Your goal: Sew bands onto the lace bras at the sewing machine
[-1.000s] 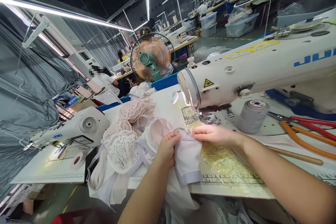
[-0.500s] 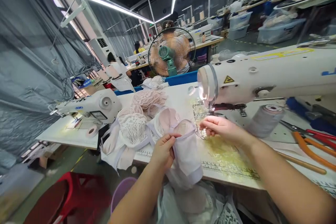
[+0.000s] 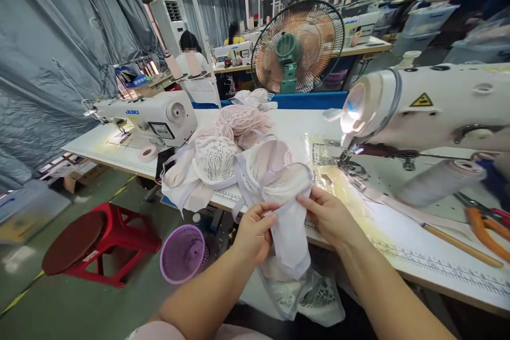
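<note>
A pale lilac-white bra [image 3: 289, 183] is stretched between my two hands at the front edge of the sewing table. My left hand [image 3: 257, 228] pinches its edge below the cup, thumb on top. On the other side, my right hand [image 3: 324, 215] grips the same band between thumb and fingers. The wing of the bra hangs below my hands over the table edge. Just left lies a heap of lace bras [image 3: 215, 159], touching the one I hold. Above and right of my right hand is the lit needle area of a white sewing machine [image 3: 430, 101].
Right of my hands lie a thread cone [image 3: 442, 183], orange-handled scissors [image 3: 484, 228] and a wooden stick [image 3: 462, 244]. Another sewing machine [image 3: 147, 119] stands left. A red stool [image 3: 115, 244] and purple basket [image 3: 183, 255] are on the floor. A fan [image 3: 297, 48] and people are beyond.
My right hand has moved from near the needle onto the bra's band, beside my left hand. The view has turned left and down, showing more stool and basket.
</note>
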Tool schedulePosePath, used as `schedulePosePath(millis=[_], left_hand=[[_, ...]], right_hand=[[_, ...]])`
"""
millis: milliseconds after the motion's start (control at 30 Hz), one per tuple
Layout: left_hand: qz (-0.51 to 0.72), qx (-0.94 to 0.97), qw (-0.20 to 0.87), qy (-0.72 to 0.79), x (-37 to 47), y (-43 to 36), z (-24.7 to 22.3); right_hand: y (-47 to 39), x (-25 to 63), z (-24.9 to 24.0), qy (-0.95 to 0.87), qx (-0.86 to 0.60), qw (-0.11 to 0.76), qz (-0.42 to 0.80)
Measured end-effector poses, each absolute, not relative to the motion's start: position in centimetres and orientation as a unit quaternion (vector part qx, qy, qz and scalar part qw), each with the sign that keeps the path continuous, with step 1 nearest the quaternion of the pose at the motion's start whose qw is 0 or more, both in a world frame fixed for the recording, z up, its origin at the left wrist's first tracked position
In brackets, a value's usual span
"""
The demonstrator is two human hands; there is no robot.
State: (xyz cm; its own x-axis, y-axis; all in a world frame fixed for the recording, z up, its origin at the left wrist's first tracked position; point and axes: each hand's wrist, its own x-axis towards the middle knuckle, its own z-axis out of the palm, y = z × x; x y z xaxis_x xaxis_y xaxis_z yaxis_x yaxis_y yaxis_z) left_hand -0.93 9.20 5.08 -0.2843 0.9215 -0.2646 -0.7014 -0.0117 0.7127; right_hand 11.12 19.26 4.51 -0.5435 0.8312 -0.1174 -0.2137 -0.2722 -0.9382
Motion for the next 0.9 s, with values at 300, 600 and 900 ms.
schedulePosePath(millis=[300,600,900], left_hand=[[0.644,0.146,0.615,0.431,0.1,8.7,3.4],[0.536,0.306,0.624,0.479,-1.0,9.7,5.0],[0.451,0.45,0.498,0.588,-0.8,11.5,5.2]], right_hand=[[19.2,11.3,3.6,-0.444,-0.366,0.44,0.69],[19.1,11.5,2.9,-0.496,-0.347,0.436,0.666],[18.9,11.6,2.2,-0.524,-0.354,0.445,0.635]])
